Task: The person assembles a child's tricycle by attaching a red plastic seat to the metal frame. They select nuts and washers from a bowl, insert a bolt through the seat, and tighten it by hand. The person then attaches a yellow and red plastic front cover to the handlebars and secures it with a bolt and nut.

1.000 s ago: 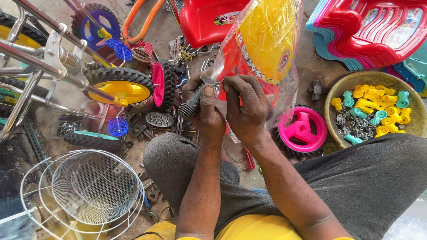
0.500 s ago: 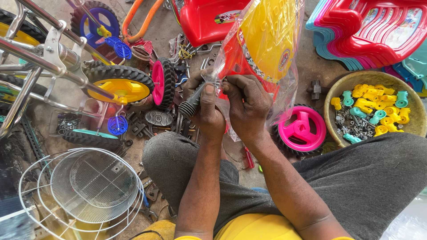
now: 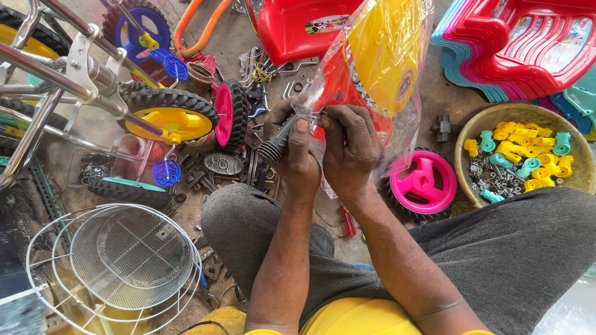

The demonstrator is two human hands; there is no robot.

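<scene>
My left hand (image 3: 297, 149) is closed around a black ribbed grip (image 3: 275, 144), thumb laid along its top. The grip's long axis runs from lower left to upper right, and its upper end points at the mouth of the bag (image 3: 372, 80).

My right hand (image 3: 347, 147) sits just beside the left, knuckles touching or nearly so. Its fingers are curled narrow and pinch the bag's clear plastic edge at the same point where the grip's tip ends. Whether a small fastener sits between the two hands I cannot tell; the fingers hide it.

The bag rises up and away from both hands, tilted to the right. It holds a yellow part (image 3: 385, 49) over a red one. Its long axis runs from the pinched lower-left corner to the upper right. Both hands are equally near that corner; the rest of the bag lies beyond them.

Farther out on the floor:
- a pink wheel (image 3: 425, 183), right of my right hand;
- a bowl (image 3: 583, 180) of small yellow and teal pieces, farther right;
- a yellow-hubbed wheel (image 3: 167, 118), to the left.
</scene>
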